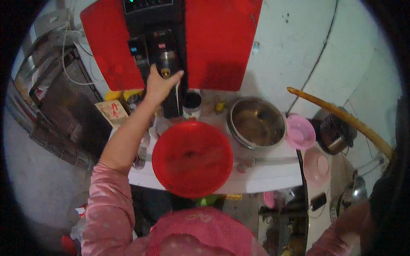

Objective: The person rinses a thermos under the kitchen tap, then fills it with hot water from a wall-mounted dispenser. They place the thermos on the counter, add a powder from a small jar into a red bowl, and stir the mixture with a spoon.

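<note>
At the black water dispenser (155,19), mounted between red panels, my left hand (160,84) is around a black bottle (168,65) with a gold emblem and a metallic neck. My thumb and a finger lie at opposite sides of the bottle, whose neck is below a spout. The lower bottle is partly hidden by my hand. A red plastic basin (192,160) lies nearest me on the white table. My right sleeve and part of the arm show at the lower right, but my right hand is out of view.
A steel pot (258,123) stands right of the basin, beside a pink colander (301,132). A black-lidded jar (192,104) is behind the basin. A long yellowish stick (346,118) slants across the right. A phone (318,201) lies on the lower right surface.
</note>
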A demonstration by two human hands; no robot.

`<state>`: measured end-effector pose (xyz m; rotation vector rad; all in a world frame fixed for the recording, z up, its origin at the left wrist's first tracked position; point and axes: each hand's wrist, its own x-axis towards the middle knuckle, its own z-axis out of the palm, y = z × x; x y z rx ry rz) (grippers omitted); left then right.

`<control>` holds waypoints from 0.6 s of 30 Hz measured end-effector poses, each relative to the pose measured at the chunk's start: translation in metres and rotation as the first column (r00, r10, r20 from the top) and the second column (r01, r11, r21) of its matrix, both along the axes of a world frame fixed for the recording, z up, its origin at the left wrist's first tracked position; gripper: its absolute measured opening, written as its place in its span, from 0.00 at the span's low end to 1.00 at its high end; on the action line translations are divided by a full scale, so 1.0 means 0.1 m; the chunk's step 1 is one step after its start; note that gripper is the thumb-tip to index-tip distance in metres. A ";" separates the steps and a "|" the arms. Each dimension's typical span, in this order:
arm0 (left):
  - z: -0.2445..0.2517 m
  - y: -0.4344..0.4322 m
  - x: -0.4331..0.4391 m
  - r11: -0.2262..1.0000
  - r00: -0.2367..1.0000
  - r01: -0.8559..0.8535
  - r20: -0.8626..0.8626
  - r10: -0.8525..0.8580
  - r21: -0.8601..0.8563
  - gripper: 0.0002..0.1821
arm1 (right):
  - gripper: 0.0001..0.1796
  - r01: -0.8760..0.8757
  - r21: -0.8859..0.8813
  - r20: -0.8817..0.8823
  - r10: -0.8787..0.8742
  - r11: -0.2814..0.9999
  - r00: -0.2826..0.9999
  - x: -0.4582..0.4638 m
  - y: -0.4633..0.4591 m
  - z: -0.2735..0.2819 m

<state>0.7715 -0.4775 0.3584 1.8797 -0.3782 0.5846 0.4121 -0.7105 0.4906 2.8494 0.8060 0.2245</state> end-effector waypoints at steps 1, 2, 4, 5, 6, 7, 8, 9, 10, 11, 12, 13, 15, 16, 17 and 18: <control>-0.02 -0.02 0.07 0.987 0.990 0.139 0.003 -0.139 -0.085 0.42 | 0.41 0.001 -0.011 0.026 -0.001 1.000 1.000 -0.07 -0.01 0.01; 0.11 -0.09 -0.03 0.998 0.997 0.067 0.034 -0.067 -0.018 0.44 | 0.42 0.022 -0.015 0.048 -0.021 1.000 0.999 -0.16 -0.03 0.02; -0.03 -0.14 -0.08 0.999 0.999 0.038 0.029 -0.038 0.012 0.45 | 0.43 0.046 -0.031 0.029 -0.045 0.998 0.999 -0.23 -0.01 0.04; 0.02 -0.12 -0.02 0.998 0.998 0.046 0.030 -0.047 0.030 0.46 | 0.44 0.043 -0.044 0.049 -0.041 0.998 0.998 -0.21 -0.01 0.06; -0.09 -0.05 0.10 0.998 0.990 -0.059 0.131 0.055 0.032 0.46 | 0.45 0.031 -0.042 0.046 -0.029 0.999 0.999 -0.17 0.01 0.07; 0.08 -0.06 -0.09 0.999 0.999 0.039 -0.026 -0.038 0.029 0.48 | 0.45 0.041 -0.030 0.027 -0.040 0.999 0.999 -0.11 0.00 0.06; -0.02 -0.02 0.02 0.999 1.000 0.007 -0.030 -0.006 0.033 0.47 | 0.46 0.038 -0.031 0.017 -0.038 0.999 0.999 -0.05 0.03 0.06; 0.06 0.00 0.04 0.999 1.000 -0.029 0.007 0.029 0.029 0.46 | 0.47 0.031 -0.036 0.036 -0.030 0.999 0.999 -0.01 0.03 0.09; 0.04 -0.04 -0.01 0.998 0.999 -0.019 -0.024 0.021 0.063 0.45 | 0.47 0.042 -0.039 0.044 -0.040 0.998 0.998 -0.02 0.03 0.08; 0.04 -0.09 -0.07 0.995 0.998 -0.009 -0.055 0.014 0.097 0.45 | 0.48 0.056 -0.044 0.042 -0.054 0.997 0.998 -0.09 0.06 0.05; -0.11 -0.07 0.12 1.000 1.000 -0.001 0.006 0.001 0.000 0.45 | 0.48 0.056 -0.056 0.061 -0.053 0.997 0.997 -0.13 0.09 0.08; -0.04 -0.07 -0.01 0.999 0.999 0.044 -0.016 -0.043 0.028 0.45 | 0.49 0.071 -0.050 0.082 -0.067 0.996 0.994 -0.18 0.11 0.05; -0.06 -0.07 0.10 0.999 0.994 0.022 0.105 -0.027 0.046 0.43 | 0.50 0.070 -0.063 0.108 -0.062 0.996 0.992 -0.17 0.10 0.13; -0.07 -0.10 0.15 0.999 0.997 0.022 0.072 -0.025 0.039 0.44 | 0.51 0.075 -0.064 0.111 -0.068 0.995 0.992 -0.15 0.11 0.16; -0.10 -0.09 0.18 0.999 0.999 0.021 0.039 -0.022 0.033 0.44 | 0.52 0.085 -0.058 0.124 -0.078 0.995 0.989 -0.14 0.12 0.17; -0.06 0.11 0.10 0.999 1.000 0.003 0.021 -0.004 0.047 0.44 | 0.52 0.040 -0.009 0.175 -0.038 0.999 0.984 -0.07 0.05 0.12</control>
